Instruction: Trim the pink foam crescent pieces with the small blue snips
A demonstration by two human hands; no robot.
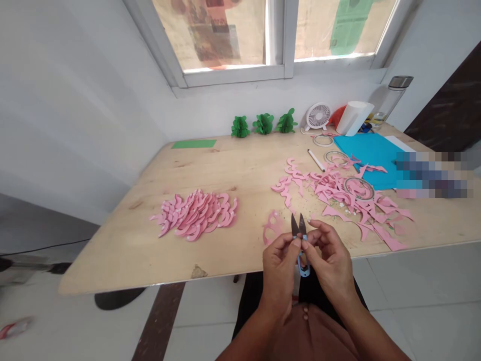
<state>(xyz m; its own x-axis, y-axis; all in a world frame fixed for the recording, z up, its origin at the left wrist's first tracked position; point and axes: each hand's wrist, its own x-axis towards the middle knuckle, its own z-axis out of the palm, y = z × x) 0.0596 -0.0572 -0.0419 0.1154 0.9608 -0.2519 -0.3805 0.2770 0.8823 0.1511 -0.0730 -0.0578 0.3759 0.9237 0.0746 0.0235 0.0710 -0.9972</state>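
Note:
Both my hands are closed around a pair of thread snips (304, 271) with dark blades and a light blue handle. The blades stand apart in a V and point away from me. My left hand (280, 268) pinches the snips from the left with thumb and finger. From the other side, my right hand (332, 260) presses its thumb against them, its index finger raised near the blade tips. A pink cut-out paper piece (273, 225) lies on the table just beyond my left hand. To the left rests a heap of curved pink paper pieces (199, 213).
Pink scraps (334, 188) spread across the right, with tape rolls (358, 188) among them. A white pen (316, 160) and blue sheets (376, 155) lie nearby. Along the wall stand three green paper ornaments (263, 124), a small fan (318, 117) and a glass bottle (393, 100).

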